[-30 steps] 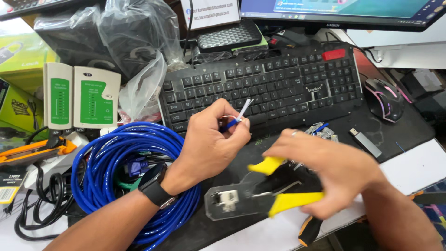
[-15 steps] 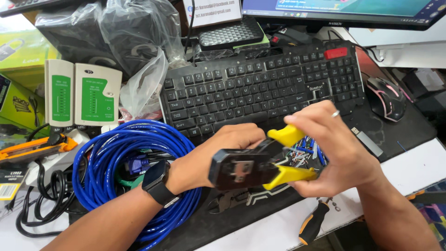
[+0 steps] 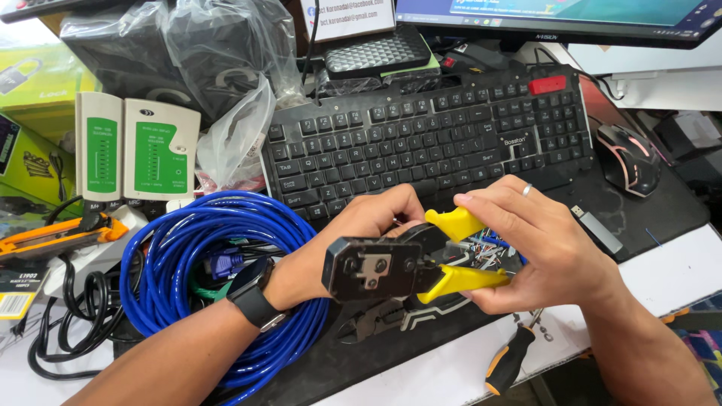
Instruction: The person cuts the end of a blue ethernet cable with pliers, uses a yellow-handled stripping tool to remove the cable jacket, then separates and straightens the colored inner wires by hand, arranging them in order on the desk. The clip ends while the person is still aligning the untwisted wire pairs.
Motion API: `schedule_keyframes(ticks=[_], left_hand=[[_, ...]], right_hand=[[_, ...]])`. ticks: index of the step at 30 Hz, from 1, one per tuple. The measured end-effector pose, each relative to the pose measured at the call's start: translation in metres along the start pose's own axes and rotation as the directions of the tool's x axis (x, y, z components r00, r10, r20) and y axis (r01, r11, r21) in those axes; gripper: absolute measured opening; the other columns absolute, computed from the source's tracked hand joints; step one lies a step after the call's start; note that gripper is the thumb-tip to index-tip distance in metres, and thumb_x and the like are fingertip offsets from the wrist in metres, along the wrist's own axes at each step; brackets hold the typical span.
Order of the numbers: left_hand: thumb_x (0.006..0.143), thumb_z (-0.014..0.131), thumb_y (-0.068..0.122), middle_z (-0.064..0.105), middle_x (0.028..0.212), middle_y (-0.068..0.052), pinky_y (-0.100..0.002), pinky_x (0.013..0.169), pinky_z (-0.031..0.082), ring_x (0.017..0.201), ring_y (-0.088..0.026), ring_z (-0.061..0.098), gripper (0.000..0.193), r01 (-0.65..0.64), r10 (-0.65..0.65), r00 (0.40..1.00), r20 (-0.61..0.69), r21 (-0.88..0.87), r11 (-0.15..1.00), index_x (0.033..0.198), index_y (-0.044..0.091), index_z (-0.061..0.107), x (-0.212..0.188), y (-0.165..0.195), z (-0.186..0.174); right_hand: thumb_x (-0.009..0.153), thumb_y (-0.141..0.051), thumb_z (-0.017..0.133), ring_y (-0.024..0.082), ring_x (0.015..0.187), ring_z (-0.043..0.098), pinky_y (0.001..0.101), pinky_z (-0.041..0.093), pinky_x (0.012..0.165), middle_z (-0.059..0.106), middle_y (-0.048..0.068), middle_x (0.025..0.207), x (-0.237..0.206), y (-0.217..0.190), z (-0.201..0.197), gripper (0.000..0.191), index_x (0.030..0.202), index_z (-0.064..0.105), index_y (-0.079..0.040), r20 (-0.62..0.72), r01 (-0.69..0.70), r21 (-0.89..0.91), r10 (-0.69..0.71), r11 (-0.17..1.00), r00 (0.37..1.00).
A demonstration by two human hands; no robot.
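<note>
My right hand (image 3: 538,244) grips the yellow handles of a black crimping tool (image 3: 376,267), whose head points left. My left hand (image 3: 353,233) sits just behind the tool's head, fingers curled together near its jaws; whatever it pinches is hidden by the tool. A smartwatch is on my left wrist. Beneath the left forearm lies a coil of blue network cable (image 3: 177,248). Some loose coloured wire ends (image 3: 481,248) show between the tool's handles.
A black keyboard (image 3: 421,143) lies behind the hands, a mouse (image 3: 628,158) to its right. A white-and-green cable tester (image 3: 135,154) stands at left, an orange tool (image 3: 53,234) below it. Black cutters (image 3: 383,316) and a screwdriver (image 3: 508,361) rest near the front edge.
My right hand lifted the crimping tool from the desk up to my left hand. The left hand, which held a cable end up, came down behind the tool's head.
</note>
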State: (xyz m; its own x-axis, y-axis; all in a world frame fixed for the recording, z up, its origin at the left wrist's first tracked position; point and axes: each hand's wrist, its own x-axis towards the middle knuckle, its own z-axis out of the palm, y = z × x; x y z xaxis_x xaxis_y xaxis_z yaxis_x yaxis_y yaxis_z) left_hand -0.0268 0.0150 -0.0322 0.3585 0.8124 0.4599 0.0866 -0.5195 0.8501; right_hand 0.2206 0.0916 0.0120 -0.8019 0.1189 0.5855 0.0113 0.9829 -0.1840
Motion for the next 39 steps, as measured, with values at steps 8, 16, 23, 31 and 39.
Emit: schedule_keyframes(ticks=[8,16,23,31,39], left_hand=[[0.086,0.065,-0.004,0.063,0.096,-0.005,-0.029,0.075,0.050,0.086,-0.012,0.058,0.018,-0.037,0.039,0.991,-0.131,0.018,0.999,0.102,0.001,0.059,-0.003,0.002,0.001],[0.088,0.065,-0.011,0.061,0.105,-0.004,-0.029,0.065,0.042,0.079,-0.014,0.054,0.026,0.142,-0.144,0.976,-0.164,-0.024,0.990,0.111,0.000,0.068,-0.010,-0.002,0.005],[0.101,0.059,-0.010,0.064,0.118,-0.003,-0.030,0.097,0.053,0.113,-0.013,0.061,0.027,0.060,-0.104,0.988,-0.117,-0.328,0.943,0.126,0.000,0.061,-0.011,-0.013,0.009],[0.095,0.062,-0.013,0.058,0.121,-0.004,-0.029,0.097,0.052,0.115,-0.012,0.059,0.036,-0.009,-0.017,0.989,-0.145,-0.181,0.983,0.127,0.000,0.056,-0.013,-0.011,0.006],[0.101,0.061,-0.006,0.069,0.114,-0.004,-0.028,0.091,0.054,0.106,-0.010,0.063,0.024,0.068,-0.117,0.982,-0.146,-0.306,0.950,0.124,-0.001,0.065,-0.014,-0.013,0.008]], right_hand=[[0.058,-0.024,0.091,0.030,0.091,0.066,0.0373,0.056,0.078,0.065,0.019,0.111,-0.001,-0.006,0.003,0.088,0.132,0.054,0.008,-0.053,-0.094,-0.050,0.091,0.994,0.994],[0.058,-0.026,0.090,0.025,0.084,0.066,0.0354,0.056,0.075,0.064,0.018,0.110,-0.001,-0.012,0.019,0.090,0.134,0.053,0.007,-0.134,-0.170,-0.073,0.159,0.983,0.978],[0.057,-0.024,0.089,0.022,0.077,0.061,0.0331,0.053,0.069,0.064,0.016,0.107,0.001,-0.011,0.021,0.091,0.135,0.054,0.007,-0.144,-0.228,-0.062,0.217,0.972,0.965],[0.058,-0.027,0.090,0.026,0.082,0.065,0.0348,0.056,0.072,0.065,0.019,0.109,0.000,-0.009,0.022,0.091,0.133,0.054,0.008,-0.135,-0.175,-0.100,0.161,0.980,0.978],[0.063,-0.023,0.090,0.022,0.078,0.067,0.0313,0.057,0.068,0.066,0.016,0.105,-0.001,-0.010,0.020,0.086,0.135,0.053,0.008,-0.119,-0.203,-0.063,0.194,0.977,0.974]])
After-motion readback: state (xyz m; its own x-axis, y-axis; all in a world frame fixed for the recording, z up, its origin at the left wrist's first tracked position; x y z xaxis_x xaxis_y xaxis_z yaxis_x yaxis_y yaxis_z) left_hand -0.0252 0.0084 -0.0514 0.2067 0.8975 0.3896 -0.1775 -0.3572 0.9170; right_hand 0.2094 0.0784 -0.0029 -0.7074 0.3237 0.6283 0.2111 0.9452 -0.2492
